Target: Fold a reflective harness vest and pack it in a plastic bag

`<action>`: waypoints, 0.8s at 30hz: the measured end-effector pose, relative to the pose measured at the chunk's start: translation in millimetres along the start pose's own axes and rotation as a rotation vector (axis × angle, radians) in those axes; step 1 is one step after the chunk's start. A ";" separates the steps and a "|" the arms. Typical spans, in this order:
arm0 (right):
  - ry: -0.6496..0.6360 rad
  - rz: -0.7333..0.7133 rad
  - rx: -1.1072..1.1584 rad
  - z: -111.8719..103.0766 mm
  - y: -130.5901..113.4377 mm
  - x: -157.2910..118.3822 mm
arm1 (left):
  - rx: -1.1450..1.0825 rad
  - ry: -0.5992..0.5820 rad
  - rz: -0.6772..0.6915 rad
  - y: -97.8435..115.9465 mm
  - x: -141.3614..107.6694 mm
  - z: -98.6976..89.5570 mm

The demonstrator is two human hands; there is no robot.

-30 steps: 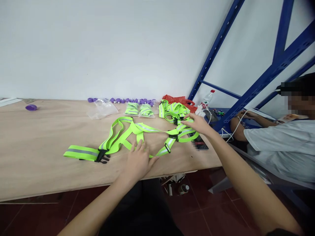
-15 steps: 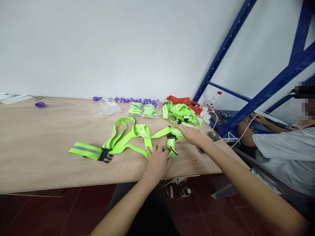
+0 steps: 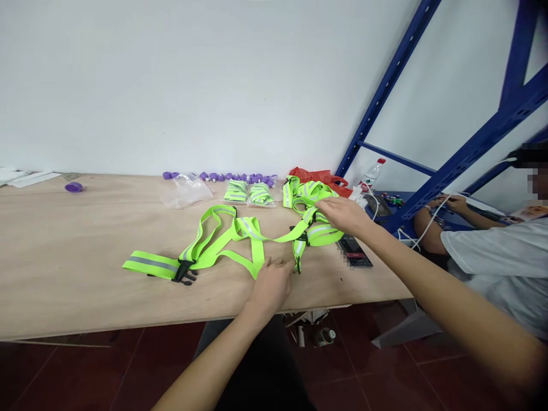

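A neon-green reflective strap vest (image 3: 252, 228) with silver stripes lies spread on the wooden table (image 3: 85, 240). At its left end is a black side-release buckle (image 3: 185, 272). My left hand (image 3: 273, 283) is closed on the vest's lower strap near the table's front edge; its fingertips are partly hidden. Farther right, my right hand (image 3: 342, 214) pinches a strap and lifts it off the table, so a loop hangs beneath. A pile of more green reflective straps (image 3: 317, 191) lies just behind my right hand.
Two bagged strap bundles (image 3: 260, 193), a clear plastic bag (image 3: 187, 190) and several purple pieces (image 3: 244, 177) line the back. A phone (image 3: 355, 251) lies at right, near a bottle (image 3: 372, 174) and blue rack (image 3: 389, 68). Another person (image 3: 492, 245) sits at right.
My right hand has moved up and to the right, raising the vest's right-hand strap. The phone, mostly covered before, now shows. My left hand stays at nearly the same spot.
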State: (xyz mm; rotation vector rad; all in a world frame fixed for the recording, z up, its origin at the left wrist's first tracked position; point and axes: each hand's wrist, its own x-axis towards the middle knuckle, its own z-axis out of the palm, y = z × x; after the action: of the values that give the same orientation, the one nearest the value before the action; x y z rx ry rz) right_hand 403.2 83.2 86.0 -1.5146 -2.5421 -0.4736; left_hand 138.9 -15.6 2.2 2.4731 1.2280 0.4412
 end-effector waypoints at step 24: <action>-0.027 0.648 0.351 35.3 -1.2 -11.9 | 0.377 -0.130 0.275 1.2 -40.2 -2.8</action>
State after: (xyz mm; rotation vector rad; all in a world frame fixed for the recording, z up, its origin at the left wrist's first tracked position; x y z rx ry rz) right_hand 409.2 84.8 49.2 -2.0422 -1.8458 0.0780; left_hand 115.4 -48.3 0.3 2.9539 0.9962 0.1164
